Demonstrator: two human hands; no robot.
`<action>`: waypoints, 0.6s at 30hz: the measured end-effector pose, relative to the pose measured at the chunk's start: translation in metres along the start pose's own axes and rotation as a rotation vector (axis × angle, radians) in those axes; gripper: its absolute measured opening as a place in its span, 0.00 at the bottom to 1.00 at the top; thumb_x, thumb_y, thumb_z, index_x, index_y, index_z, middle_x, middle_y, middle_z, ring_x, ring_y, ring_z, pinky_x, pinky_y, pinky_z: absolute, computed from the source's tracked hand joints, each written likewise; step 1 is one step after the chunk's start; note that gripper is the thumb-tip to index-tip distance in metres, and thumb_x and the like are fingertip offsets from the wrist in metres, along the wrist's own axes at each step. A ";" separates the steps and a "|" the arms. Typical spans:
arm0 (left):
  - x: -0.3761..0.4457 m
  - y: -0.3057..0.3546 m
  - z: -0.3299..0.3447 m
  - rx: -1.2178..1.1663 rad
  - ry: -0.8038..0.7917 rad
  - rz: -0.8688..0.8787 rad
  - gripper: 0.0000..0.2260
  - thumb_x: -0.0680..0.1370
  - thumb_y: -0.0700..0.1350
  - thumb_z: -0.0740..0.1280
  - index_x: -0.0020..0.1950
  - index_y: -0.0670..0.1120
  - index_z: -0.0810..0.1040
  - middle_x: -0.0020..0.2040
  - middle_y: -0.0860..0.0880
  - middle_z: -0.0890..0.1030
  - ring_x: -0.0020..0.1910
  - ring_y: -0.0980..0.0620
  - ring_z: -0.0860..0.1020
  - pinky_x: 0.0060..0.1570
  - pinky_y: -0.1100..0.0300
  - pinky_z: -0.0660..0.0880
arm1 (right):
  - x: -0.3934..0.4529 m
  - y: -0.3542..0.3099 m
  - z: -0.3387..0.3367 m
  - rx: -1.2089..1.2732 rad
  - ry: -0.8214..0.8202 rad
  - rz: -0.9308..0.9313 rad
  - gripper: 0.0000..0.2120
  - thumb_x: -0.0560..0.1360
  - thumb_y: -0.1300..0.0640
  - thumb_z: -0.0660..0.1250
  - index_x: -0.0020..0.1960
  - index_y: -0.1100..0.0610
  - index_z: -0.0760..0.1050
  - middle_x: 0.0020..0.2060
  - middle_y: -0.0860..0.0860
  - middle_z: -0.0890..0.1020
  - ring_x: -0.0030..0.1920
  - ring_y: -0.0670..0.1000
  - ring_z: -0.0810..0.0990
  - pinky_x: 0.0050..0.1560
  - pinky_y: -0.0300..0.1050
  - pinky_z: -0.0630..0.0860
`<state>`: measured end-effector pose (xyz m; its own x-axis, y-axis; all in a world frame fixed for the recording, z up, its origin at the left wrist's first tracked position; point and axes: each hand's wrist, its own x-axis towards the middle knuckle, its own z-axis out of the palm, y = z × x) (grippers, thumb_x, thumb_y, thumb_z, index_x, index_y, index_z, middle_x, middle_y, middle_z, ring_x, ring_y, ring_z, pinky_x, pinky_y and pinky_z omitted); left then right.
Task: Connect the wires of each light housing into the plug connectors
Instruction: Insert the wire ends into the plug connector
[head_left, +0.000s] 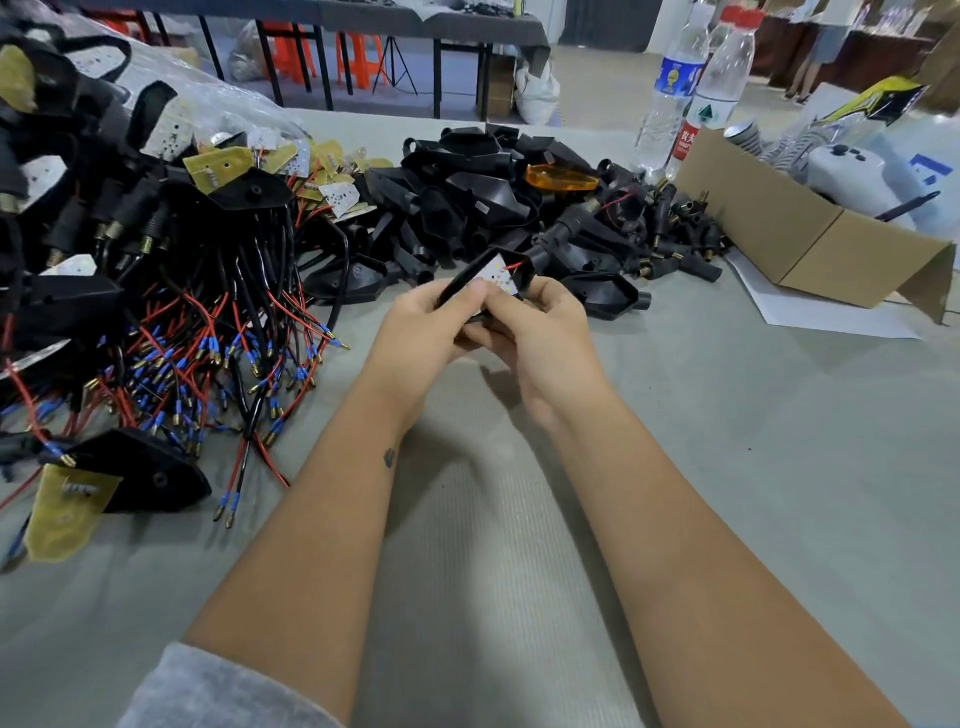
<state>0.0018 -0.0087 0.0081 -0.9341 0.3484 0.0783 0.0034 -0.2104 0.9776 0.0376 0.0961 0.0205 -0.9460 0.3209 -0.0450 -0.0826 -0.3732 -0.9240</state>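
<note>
Grey table (727, 441) carries two bottles (675, 93), one box (810, 234), many wires (208, 364). Left hand (421, 332) and right hand (540, 338) both grasp one housing (467, 278) above the table's middle.

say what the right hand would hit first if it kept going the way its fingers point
The right hand points up-left, already touching the black light housing it holds; beyond that, probably the left hand, though depth is unclear.

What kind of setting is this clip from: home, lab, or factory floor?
Most likely a small assembly workshop. Heaps of black plastic light housings and red-and-black wires with blue-sleeved terminals cover a grey padded worktable, with a brown cardboard box alongside. Both hands hold one housing.
</note>
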 end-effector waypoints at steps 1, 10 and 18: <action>0.000 -0.001 -0.001 -0.004 0.024 0.007 0.08 0.82 0.43 0.63 0.51 0.43 0.82 0.50 0.43 0.85 0.48 0.49 0.82 0.50 0.58 0.79 | 0.001 -0.002 -0.001 0.026 -0.015 0.018 0.08 0.79 0.64 0.65 0.56 0.67 0.72 0.45 0.61 0.81 0.39 0.52 0.83 0.42 0.42 0.82; 0.004 -0.002 -0.006 -0.071 0.318 0.036 0.04 0.81 0.41 0.65 0.49 0.44 0.80 0.43 0.45 0.84 0.36 0.54 0.84 0.37 0.66 0.78 | 0.003 -0.006 -0.017 -0.672 0.391 -0.408 0.07 0.76 0.57 0.62 0.40 0.57 0.72 0.28 0.43 0.75 0.30 0.42 0.71 0.34 0.43 0.71; 0.001 0.010 -0.006 -0.295 0.470 0.009 0.04 0.79 0.48 0.69 0.46 0.50 0.78 0.38 0.51 0.81 0.31 0.57 0.76 0.34 0.64 0.77 | 0.012 -0.007 -0.037 -1.022 0.295 -0.259 0.33 0.79 0.62 0.56 0.77 0.38 0.50 0.37 0.51 0.76 0.36 0.52 0.75 0.32 0.45 0.68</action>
<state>-0.0012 -0.0157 0.0164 -0.9935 -0.0850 -0.0754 -0.0252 -0.4823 0.8756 0.0380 0.1349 0.0122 -0.8136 0.5325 0.2333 0.1596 0.5905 -0.7911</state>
